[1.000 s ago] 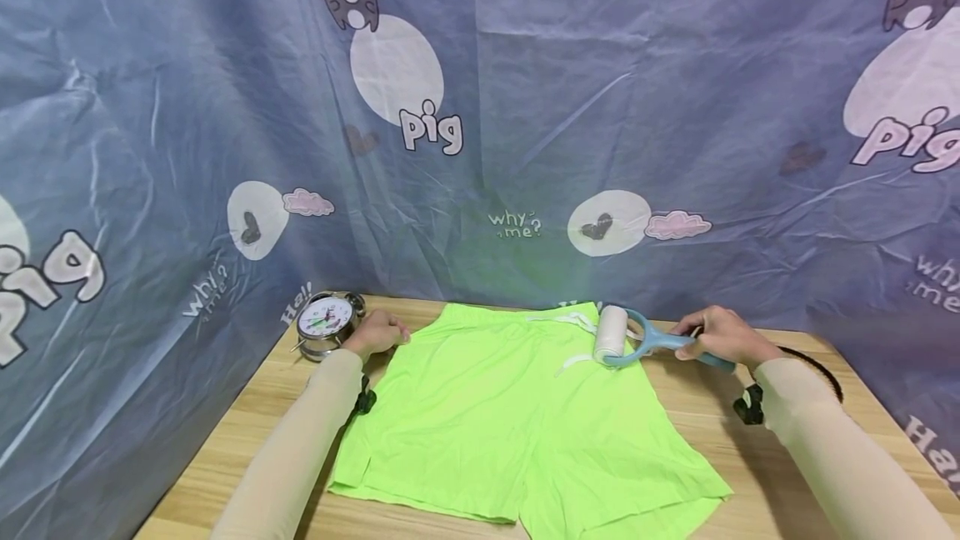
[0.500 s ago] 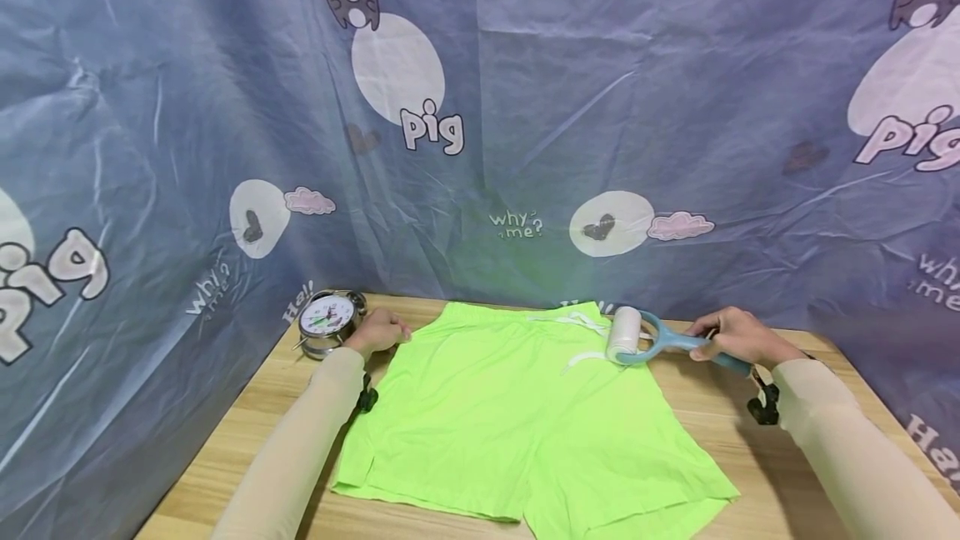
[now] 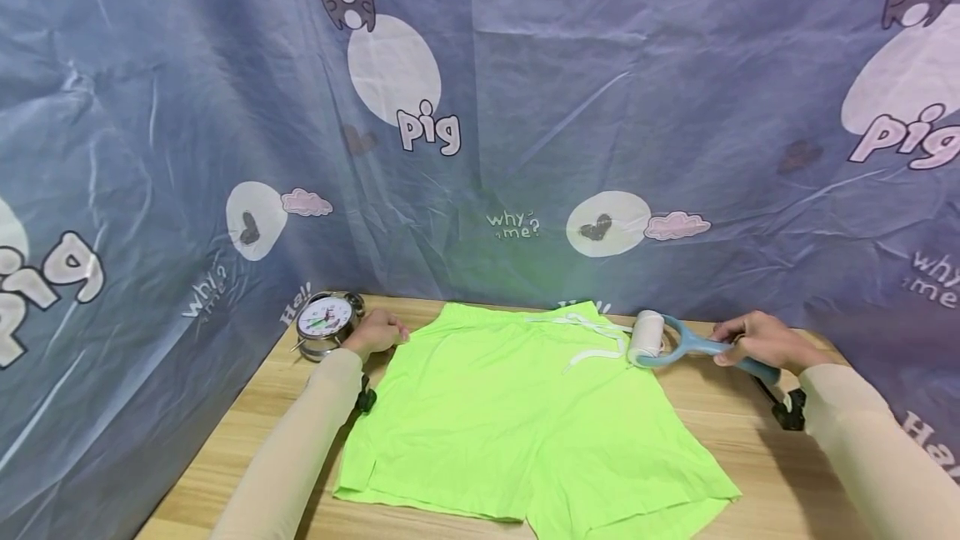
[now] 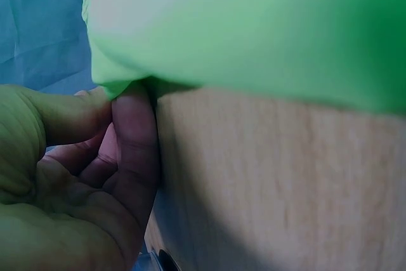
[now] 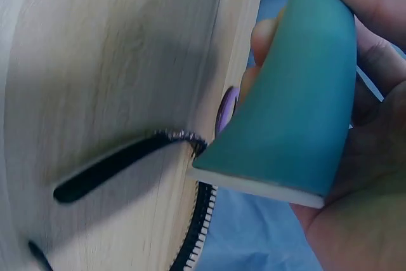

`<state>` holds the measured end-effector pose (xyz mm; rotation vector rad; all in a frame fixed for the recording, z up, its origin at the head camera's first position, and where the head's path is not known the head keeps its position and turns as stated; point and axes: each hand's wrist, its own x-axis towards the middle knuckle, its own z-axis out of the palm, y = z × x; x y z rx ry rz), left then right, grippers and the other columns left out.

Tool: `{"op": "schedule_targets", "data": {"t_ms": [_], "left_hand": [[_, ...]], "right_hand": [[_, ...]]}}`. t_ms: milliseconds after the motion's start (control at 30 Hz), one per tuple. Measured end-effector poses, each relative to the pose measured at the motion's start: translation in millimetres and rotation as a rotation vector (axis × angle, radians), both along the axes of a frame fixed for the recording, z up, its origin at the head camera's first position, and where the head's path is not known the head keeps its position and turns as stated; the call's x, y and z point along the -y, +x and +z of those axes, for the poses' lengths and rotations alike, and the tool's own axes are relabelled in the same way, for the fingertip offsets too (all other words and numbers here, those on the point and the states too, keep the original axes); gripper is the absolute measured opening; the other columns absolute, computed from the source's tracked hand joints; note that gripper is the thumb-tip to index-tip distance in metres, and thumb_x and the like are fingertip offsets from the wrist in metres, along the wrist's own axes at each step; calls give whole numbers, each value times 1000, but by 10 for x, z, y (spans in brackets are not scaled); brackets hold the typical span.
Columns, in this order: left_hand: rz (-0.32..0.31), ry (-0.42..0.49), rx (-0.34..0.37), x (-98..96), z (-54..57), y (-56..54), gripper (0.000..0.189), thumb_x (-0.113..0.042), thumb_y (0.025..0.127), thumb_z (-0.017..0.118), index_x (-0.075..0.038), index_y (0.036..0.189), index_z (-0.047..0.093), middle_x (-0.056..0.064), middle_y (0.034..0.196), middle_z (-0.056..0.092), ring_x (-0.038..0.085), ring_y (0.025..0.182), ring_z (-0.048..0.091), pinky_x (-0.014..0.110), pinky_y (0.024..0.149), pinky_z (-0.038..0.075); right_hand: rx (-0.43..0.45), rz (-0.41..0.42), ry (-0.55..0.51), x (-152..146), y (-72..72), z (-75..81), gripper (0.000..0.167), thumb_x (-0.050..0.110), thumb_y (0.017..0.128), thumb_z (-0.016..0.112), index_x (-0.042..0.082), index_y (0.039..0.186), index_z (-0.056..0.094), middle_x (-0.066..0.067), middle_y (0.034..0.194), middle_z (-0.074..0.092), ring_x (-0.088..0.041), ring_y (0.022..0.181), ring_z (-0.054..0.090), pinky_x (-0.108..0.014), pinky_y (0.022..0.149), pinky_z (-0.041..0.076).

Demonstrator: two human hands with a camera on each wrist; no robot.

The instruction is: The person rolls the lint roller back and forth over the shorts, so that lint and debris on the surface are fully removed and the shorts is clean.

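Bright green shorts [image 3: 510,415] with white drawstrings lie spread flat, waistband toward the backdrop. My left hand [image 3: 377,333] is at their left upper edge; in the left wrist view, thumb and index finger [image 4: 134,125] pinch a corner of the green fabric [image 4: 254,36]. My right hand [image 3: 768,340] grips the blue handle of a lint roller [image 3: 647,338], whose white roll is at the right end of the waistband, by the loose drawstrings. Up close, the right wrist view shows the flared handle end [image 5: 285,106] between thumb and fingers.
A silver alarm clock [image 3: 326,319] stands just left of my left hand. Below the roller handle, a black curved band [image 5: 114,163] with a toothed edge lies on the wooden table [image 5: 76,61], near a small purple object [image 5: 225,111]. Patterned blue cloth [image 3: 525,107] hangs behind the table.
My right hand has moved right with the lint roller, bringing the white roll from over the waistband to its right edge; a drawstring trails toward the roll. The left hand keeps its place.
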<state>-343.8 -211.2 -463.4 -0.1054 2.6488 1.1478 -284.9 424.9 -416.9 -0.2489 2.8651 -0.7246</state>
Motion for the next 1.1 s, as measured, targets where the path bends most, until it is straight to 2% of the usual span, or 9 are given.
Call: {"op": "schedule_targets", "data": {"t_ms": [133,233,367,433,567,667,833,967,1100], "left_hand": [[-5,19,5,4,0,0,12,-11,94,62,-8,84,67,6,93,61,18,71,49,29,62,43],[-1,26,4,6,8,-1,12,-10,94,61,-8,84,68,6,93,61,18,71,47,29,62,43],[4,17,-5,1,22,4,11,-10,94,62,-8,87,70,8,102,64,19,76,50,28,63,44],[2,17,-7,-5,27,11,11,-10,94,62,-7,86,69,8,104,65,19,76,51,28,63,44],[0,18,-2,-10,31,13,13,-10,94,61,-7,84,68,8,99,64,19,74,50,28,62,44],[5,13,-1,-12,40,15,12,-10,94,61,-7,85,69,8,100,65,19,76,51,28,62,45],[3,28,1,-17,51,16,10,-10,95,62,-7,89,70,9,111,66,20,87,53,27,64,48],[1,68,2,-8,40,21,9,-10,95,63,-6,89,68,9,109,66,18,82,55,27,63,50],[5,105,-7,-1,16,34,8,-10,95,66,-4,92,70,11,110,68,16,76,59,27,63,55]], "right_hand": [[-19,17,10,-61,50,12,41,25,77,84,0,108,76,-32,132,62,-50,114,63,-39,84,52],[-27,17,31,-111,87,24,43,26,75,85,0,109,76,-31,129,65,-53,116,61,-35,81,52],[-19,-13,74,-158,119,43,41,32,75,86,7,107,78,-26,119,71,-40,104,66,-32,75,47],[-21,-21,82,-175,131,51,41,33,74,86,9,106,78,-25,119,71,-34,101,66,-33,75,48],[-23,-33,100,-225,164,67,36,30,76,85,10,105,78,-14,108,76,-16,89,61,-32,73,45],[-2,-48,108,-281,199,75,34,30,78,83,9,105,78,-6,99,75,-10,80,54,-31,71,41],[-16,-56,115,-348,253,79,35,30,80,83,7,106,77,-5,97,75,-9,75,51,-30,70,39],[-42,-61,135,-339,300,68,36,33,80,83,9,105,77,-4,97,75,-8,77,53,-31,71,41],[-61,-58,149,-309,369,21,29,36,82,81,14,101,76,2,90,71,-9,74,50,-31,69,37]]}}
